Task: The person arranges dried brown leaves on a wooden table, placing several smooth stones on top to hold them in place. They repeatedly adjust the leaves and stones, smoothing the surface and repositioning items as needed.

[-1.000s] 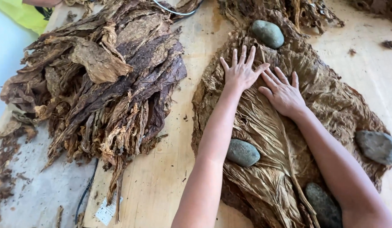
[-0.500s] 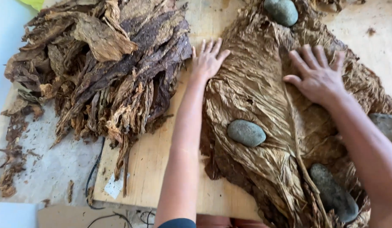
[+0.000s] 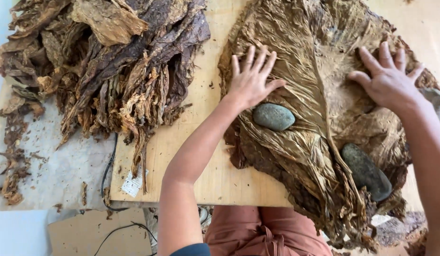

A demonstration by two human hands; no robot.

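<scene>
Brown and papery, the big dried leaf (image 3: pixel 324 95) lies spread across the wooden board (image 3: pixel 206 156) in the right half of the frame, on top of more leaves like it. We have both palms flat on it: our left hand (image 3: pixel 251 78) presses the left half with fingers splayed and grasping nothing, and our right hand (image 3: pixel 386 80) does the same near the right edge, fingers wide and flat.

Just below our left hand a round grey stone (image 3: pixel 274 116) sits on the leaf, touching the heel of the palm or nearly so. A longer dark stone (image 3: pixel 367 171) rests lower right, and a third stone (image 3: pixel 435 102) peeks out behind our right wrist.

At upper left a heap of darker, crumpled leaves (image 3: pixel 111 66) sits well apart, with crumbs scattered on the grey surface (image 3: pixel 63 166) beside the board.

We judge the leaf brittle: pushing our palms apart too hard could tear it along the central rib, and a nudged stone could let the edge curl up.
</scene>
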